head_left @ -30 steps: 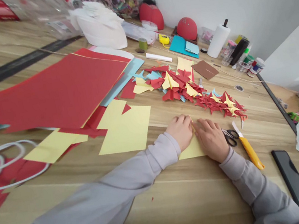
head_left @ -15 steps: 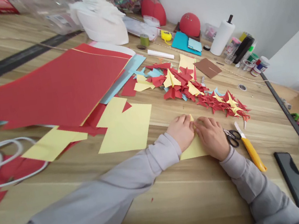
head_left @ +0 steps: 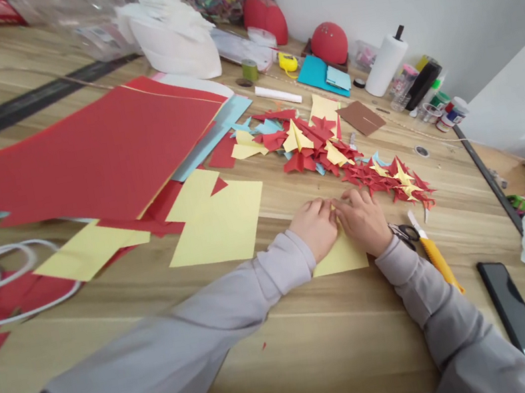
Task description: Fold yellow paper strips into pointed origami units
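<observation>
A small sheet of yellow paper (head_left: pixel 339 259) lies on the table under both hands. My left hand (head_left: pixel 316 227) presses on its upper left part, fingers bent and closed on the paper. From the other side my right hand (head_left: pixel 363 223) closes its fingertips on the paper's far end, touching the left fingertips. The far end is hidden beneath the fingers, so its folds cannot be made out. Beyond the hands lies a pile of folded red, yellow and blue paper planes and stars (head_left: pixel 316 139).
Black-handled scissors (head_left: pixel 405 233) and a yellow craft knife (head_left: pixel 437 258) lie right of my right hand, with a phone (head_left: pixel 516 314) farther right. Yellow sheets (head_left: pixel 222 227) and large red sheets (head_left: pixel 98 161) lie to the left, near a white cable (head_left: pixel 32 247).
My right hand has shifted slightly toward the paper's far end, uncovering more of the near right part. My left hand stays nearly in place. The whole view has drifted a little.
</observation>
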